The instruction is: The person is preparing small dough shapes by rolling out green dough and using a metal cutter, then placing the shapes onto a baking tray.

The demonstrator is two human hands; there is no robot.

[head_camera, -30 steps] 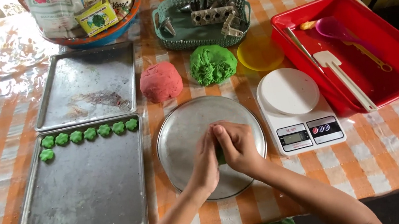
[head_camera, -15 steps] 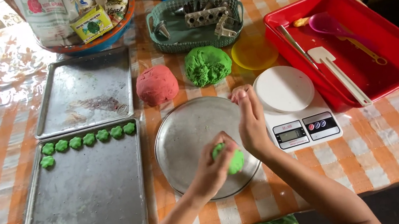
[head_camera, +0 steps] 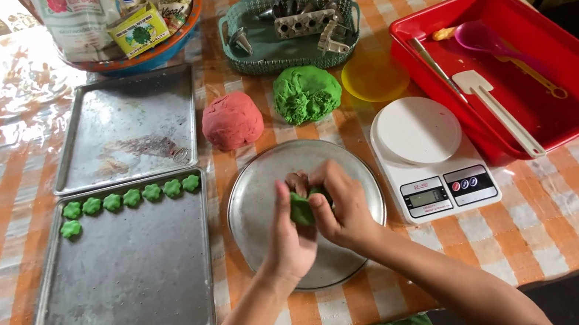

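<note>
Your left hand (head_camera: pixel 288 237) and right hand (head_camera: pixel 341 211) were cupped together over the round, dull metal plate (head_camera: pixel 257 196), both closed around a small lump of soft green dough (head_camera: pixel 302 209) pinched between them. Beyond the plate sat a smooth pink dough ball (head_camera: pixel 232 120) and a crumbly green dough mound (head_camera: pixel 306 94).

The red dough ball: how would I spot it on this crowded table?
Find the round metal plate at the table's middle, where both hands work. Just beyond its far left edge sits the red dough ball, beside a green dough lump. It is the smooth reddish mound; its neighbour is green and rougher.
</note>
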